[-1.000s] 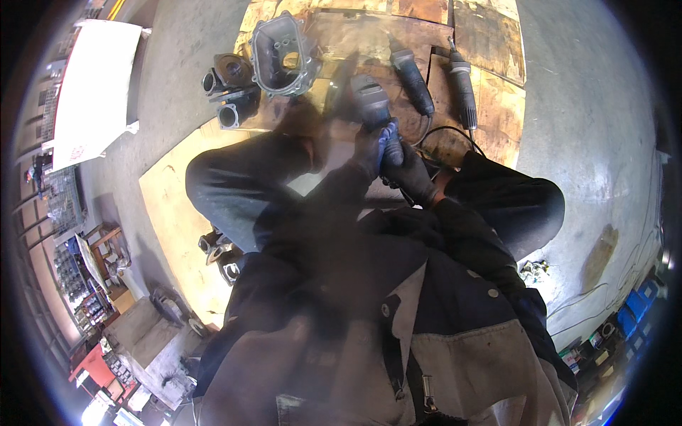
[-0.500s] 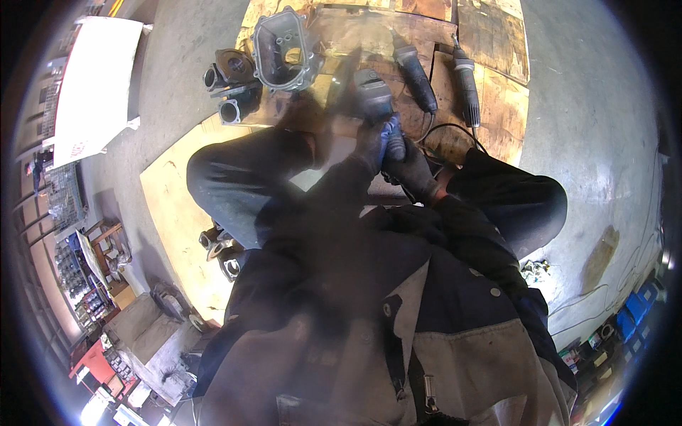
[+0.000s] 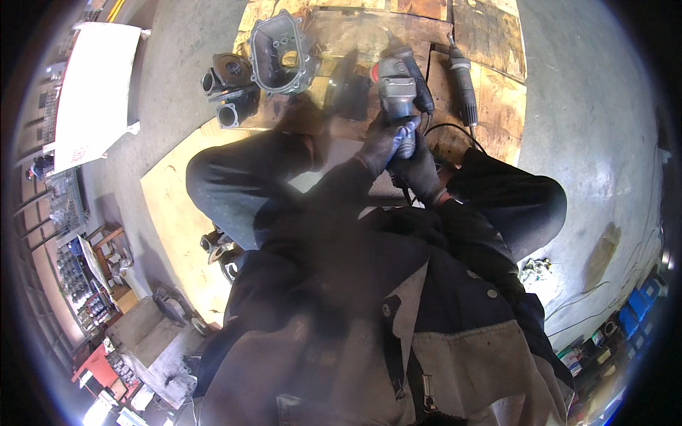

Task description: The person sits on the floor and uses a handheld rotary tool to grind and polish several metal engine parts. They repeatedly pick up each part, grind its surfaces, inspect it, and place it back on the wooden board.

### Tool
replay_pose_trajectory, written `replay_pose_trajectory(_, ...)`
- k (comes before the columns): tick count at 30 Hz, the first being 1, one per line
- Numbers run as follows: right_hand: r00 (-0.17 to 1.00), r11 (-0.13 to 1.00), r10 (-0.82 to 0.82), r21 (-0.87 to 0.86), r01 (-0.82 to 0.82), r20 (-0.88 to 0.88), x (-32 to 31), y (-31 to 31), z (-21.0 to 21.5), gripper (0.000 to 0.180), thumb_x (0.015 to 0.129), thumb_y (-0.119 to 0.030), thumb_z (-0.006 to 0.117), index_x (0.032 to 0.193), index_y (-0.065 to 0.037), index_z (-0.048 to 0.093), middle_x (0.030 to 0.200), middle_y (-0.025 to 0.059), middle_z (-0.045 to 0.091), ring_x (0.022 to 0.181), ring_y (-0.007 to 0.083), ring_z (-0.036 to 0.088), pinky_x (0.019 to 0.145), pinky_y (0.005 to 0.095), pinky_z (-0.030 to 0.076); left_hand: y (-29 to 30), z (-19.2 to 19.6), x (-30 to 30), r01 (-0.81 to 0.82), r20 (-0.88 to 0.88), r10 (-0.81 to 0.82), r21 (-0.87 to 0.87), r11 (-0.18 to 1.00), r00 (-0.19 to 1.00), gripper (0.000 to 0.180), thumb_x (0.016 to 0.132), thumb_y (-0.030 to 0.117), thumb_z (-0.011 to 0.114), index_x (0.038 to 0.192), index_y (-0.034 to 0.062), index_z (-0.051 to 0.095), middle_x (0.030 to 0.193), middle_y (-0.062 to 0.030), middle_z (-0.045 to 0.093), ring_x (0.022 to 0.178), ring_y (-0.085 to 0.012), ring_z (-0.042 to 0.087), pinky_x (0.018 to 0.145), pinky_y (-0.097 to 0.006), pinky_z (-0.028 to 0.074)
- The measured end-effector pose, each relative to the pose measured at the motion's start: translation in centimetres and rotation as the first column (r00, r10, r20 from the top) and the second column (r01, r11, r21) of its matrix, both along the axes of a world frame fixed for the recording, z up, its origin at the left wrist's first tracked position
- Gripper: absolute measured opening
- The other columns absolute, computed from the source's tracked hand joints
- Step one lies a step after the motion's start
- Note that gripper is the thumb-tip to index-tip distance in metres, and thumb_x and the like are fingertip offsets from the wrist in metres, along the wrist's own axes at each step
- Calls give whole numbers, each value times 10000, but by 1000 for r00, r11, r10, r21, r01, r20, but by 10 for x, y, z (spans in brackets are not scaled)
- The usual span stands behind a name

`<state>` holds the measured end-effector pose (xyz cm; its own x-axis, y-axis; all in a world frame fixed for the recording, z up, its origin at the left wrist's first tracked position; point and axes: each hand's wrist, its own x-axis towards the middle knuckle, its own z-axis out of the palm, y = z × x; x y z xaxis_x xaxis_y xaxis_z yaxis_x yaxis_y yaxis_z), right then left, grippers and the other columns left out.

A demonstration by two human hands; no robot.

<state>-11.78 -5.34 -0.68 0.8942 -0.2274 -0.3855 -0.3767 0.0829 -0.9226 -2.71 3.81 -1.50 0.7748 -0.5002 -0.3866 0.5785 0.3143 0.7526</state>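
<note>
Head view: wooden boards (image 3: 490,39) ahead of me, a grinder (image 3: 398,92) in my grasp

On the boards, a grey metal housing (image 3: 266,60) sits off to the left, well apart from my grip. The grinder's long axis runs almost straight away from me, its front end leaning slightly left. My gloved left hand (image 3: 381,144), nearer that end, is curled closed around the body; my right hand (image 3: 420,169) closes on the rear, though I cannot see all its fingers

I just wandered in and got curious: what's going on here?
Someone seated is holding an angle grinder with a gloved left hand and right hand. On stained wooden boards, one die grinder lies to the right, another partly behind the angle grinder. An open metal housing sits to the left.
</note>
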Motion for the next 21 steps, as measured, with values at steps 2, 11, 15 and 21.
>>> replay_pose_trajectory(2, 997, 1000, -27, 3, 26, 77, 8, -4, -2, 462, 931, -126, 705, 1344, -59, 510, 1008, 66, 657, 854, 133, 651, 683, 323, 552, 0, 10, 6, 110, -9, -110, -9, 994, 994, 293, 964, 88, 725, 1240, 38, 641, 1088, -51, 686, 941, -132, 660, 818, -289, 556)
replay_pose_trajectory(11, 964, 861, -257, 468, 198, 64, 25, -43, 13, 350, 892, -59, 732, 1176, -39, 530, 858, 68, 645, 681, 202, 678, 569, 334, 563, 68, -14, 47, -670, 695, 172, 550, 498, 698, 428, 924, 62, 738, 1323, -6, 597, 1206, -74, 670, 1087, -223, 643, 960, -349, 535)
replay_pose_trajectory(15, 956, 863, -291, 442, 245, 38, 26, -50, 21, 412, 846, -77, 741, 1209, -17, 554, 906, 75, 674, 713, 168, 678, 619, 312, 572, 101, -53, 95, -175, 190, 102, 423, 889, 977, 441, 935, 174, 735, 1322, 0, 613, 1181, -68, 703, 1079, -203, 658, 957, -346, 527)
replay_pose_trajectory(21, 940, 839, -327, 489, 240, 100, 23, -58, 28, 353, 891, -88, 749, 1191, -6, 581, 923, 84, 682, 714, 208, 703, 625, 328, 585, 84, -72, 162, -253, 282, -789, 953, 165, 546, 406, 967, 277, 690, 1284, 27, 656, 1133, -65, 728, 1032, -191, 672, 925, -338, 531)
